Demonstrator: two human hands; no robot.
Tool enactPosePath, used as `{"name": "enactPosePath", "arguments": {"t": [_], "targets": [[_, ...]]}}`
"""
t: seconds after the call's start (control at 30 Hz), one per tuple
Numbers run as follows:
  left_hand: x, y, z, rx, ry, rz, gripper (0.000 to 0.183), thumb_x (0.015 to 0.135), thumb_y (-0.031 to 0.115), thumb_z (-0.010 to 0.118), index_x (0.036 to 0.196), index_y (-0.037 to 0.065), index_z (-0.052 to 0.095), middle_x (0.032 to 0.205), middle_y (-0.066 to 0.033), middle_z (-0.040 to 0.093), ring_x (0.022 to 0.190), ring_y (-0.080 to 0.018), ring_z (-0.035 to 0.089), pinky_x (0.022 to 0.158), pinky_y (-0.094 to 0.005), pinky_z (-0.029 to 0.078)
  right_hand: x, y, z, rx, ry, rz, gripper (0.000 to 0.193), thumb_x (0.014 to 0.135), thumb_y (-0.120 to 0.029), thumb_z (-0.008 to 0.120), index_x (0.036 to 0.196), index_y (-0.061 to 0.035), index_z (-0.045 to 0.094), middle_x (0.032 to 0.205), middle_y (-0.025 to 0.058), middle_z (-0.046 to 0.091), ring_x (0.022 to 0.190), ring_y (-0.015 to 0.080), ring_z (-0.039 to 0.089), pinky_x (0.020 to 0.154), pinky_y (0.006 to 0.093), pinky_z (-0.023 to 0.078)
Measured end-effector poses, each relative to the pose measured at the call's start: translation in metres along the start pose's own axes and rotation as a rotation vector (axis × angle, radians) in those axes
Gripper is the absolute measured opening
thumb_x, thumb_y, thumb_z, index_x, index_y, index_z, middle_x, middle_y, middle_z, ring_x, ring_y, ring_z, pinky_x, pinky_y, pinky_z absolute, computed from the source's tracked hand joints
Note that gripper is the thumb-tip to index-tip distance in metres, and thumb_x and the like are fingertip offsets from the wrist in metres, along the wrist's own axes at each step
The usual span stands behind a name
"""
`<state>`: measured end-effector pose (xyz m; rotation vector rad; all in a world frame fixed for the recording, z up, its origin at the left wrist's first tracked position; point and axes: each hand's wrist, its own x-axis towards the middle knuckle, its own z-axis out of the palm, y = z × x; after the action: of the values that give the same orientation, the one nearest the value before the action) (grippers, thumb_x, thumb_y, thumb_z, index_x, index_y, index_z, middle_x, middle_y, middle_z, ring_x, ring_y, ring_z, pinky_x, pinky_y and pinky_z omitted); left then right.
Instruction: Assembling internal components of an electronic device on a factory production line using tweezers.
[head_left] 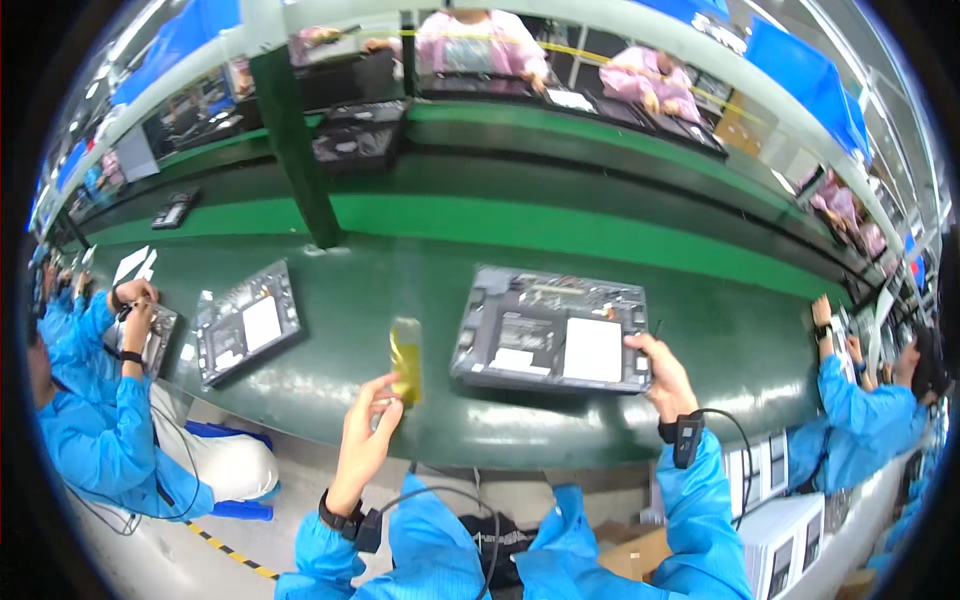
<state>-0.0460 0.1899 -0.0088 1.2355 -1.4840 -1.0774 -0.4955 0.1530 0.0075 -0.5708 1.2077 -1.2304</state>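
An opened grey laptop base [548,328], its inner parts showing and a white rectangular patch on it, lies on the green belt [420,290] in front of me. My right hand [664,372] grips its near right corner. My left hand [367,432] pinches the lower end of a yellow translucent strip [405,358], held upright just left of the laptop base. Both wrists carry black straps with cables.
A second opened laptop base [246,322] lies on the belt to the left, beside a seated person in blue [110,440]. Another person in blue [865,400] works at the right. A green post [296,140] rises behind. White boxes [785,520] stand at lower right.
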Motion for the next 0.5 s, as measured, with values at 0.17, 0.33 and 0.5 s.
{"name": "enactPosePath", "arguments": {"t": [0.17, 0.33, 0.5], "targets": [[0.002, -0.008, 0.043, -0.05, -0.196, -0.185, 0.054, 0.1, 0.021, 0.062, 0.149, 0.004, 0.048, 0.139, -0.0192, 0.058, 0.116, -0.0242, 0.06, 0.101, -0.0355, 0.046, -0.035, 0.053, 0.013, -0.012, -0.037, 0.051, 0.042, 0.084, -0.008, 0.076, 0.121, 0.0023, 0.058, 0.106, 0.0082, 0.07, 0.089, 0.0183, 0.071, 0.079, 0.033, 0.061], [-0.012, -0.009, 0.058, 0.121, -0.156, -0.078, 0.054, 0.099, 0.02, 0.063, 0.147, 0.0, 0.049, 0.143, -0.0196, 0.055, 0.127, -0.0286, 0.054, 0.103, -0.037, 0.045, -0.046, 0.018, -0.017, -0.979, 0.146, -0.38, 0.029, 0.089, -0.02, 0.077, 0.108, 0.0003, 0.069, 0.102, 0.0056, 0.072, 0.076, 0.0121, 0.066, 0.07, 0.031, 0.054], [-0.008, 0.032, 0.044, 0.426, -0.232, 0.037, 0.054, 0.095, 0.02, 0.066, 0.142, -0.003, 0.052, 0.142, -0.0189, 0.056, 0.126, -0.0339, 0.053, 0.106, -0.0416, 0.043, -0.071, -0.042, 0.002, -0.48, 0.312, -1.153, 0.052, 0.103, -0.036, 0.041, 0.109, 0.0061, 0.07, 0.108, 0.0146, 0.068, 0.077, 0.0163, 0.067, 0.064, 0.0246, 0.053]]}}
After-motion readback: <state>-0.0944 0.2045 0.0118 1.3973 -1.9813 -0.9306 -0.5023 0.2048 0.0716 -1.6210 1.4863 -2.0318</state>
